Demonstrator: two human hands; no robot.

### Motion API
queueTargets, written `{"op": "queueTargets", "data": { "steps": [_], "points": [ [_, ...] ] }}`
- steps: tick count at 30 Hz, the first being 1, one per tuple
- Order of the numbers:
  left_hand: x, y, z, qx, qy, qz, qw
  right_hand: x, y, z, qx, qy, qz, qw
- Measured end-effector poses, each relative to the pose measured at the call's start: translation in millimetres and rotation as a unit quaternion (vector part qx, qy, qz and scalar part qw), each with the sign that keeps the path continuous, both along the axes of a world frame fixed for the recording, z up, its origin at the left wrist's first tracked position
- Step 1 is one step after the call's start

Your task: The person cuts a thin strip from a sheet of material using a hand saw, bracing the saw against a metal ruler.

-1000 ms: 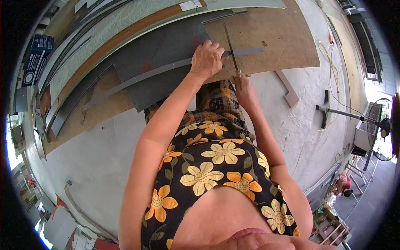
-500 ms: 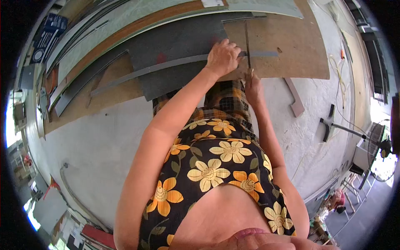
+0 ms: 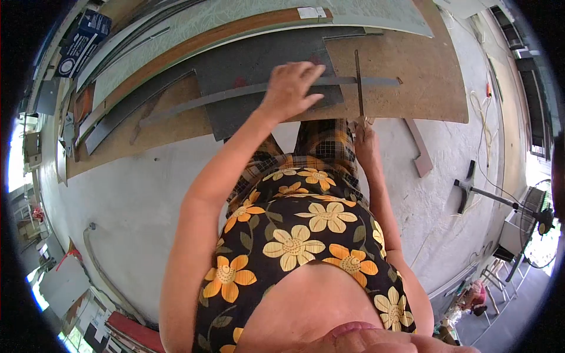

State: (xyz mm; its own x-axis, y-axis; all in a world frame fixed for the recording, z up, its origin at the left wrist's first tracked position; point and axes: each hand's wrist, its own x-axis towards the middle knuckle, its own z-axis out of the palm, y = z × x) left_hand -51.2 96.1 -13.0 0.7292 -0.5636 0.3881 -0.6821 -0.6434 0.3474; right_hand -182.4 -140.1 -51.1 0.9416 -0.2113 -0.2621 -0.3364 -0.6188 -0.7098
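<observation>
My left hand (image 3: 291, 91) is above the dark sheet (image 3: 265, 56), its fingers spread and nothing in them. Beneath it runs a long, narrow grey strip (image 3: 229, 95), which lies across the sheet and onto the brown board (image 3: 412, 59). My right hand (image 3: 366, 144), at the board's front edge, is closed around the handle of a long thin blade (image 3: 359, 82). The blade points away from me and crosses over the grey strip.
Long pale panels (image 3: 235, 17) lie along the board's far side. On the floor to the right are a brown notched piece (image 3: 419, 150) and a black stand (image 3: 467, 187). A fan (image 3: 538, 217) stands at the far right, and a distant person (image 3: 474, 295) is at lower right.
My left hand has lifted off the strip, moved left and spread its fingers. My right hand has drawn the blade back toward me and slightly to the right.
</observation>
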Motion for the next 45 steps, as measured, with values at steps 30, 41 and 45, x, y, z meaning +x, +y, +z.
{"op": "queueTargets", "data": {
  "steps": [30,41,45],
  "points": [
    [5,-9,-13,-0.003,-0.031,0.024,0.999,8,18,20,0.016,-0.083,-0.011,0.996],
    [5,-10,0,0.013,0.033,0.005,0.999,13,17,19,-0.01,-0.013,-0.003,1.0],
    [6,-21,-1,0.029,-0.002,0.015,0.999,19,21,20,-0.018,-0.038,-0.005,0.999]
  ]
}}
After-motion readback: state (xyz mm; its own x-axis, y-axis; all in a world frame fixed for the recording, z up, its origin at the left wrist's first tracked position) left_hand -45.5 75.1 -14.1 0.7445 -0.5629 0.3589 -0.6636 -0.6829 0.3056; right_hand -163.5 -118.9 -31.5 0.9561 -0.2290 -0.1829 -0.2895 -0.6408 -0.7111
